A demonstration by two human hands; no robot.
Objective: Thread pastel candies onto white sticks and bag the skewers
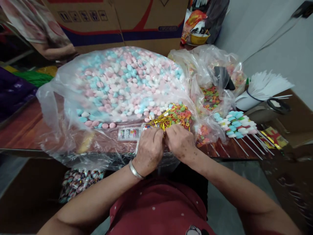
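Gold ties are lying in a loose bunch above the worktop, touching the ring candies. Left hand and right hand are meeting at the near ends, fingers curling; can't tell what either grip is holding, fingertips hidden. Strands are probably handling light, bendy, slippery, tangling easily; one free end is suiting a pinch.

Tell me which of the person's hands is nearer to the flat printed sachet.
Left. The left hand is just right of the sachet; the right hand is farther right, beyond the left one.
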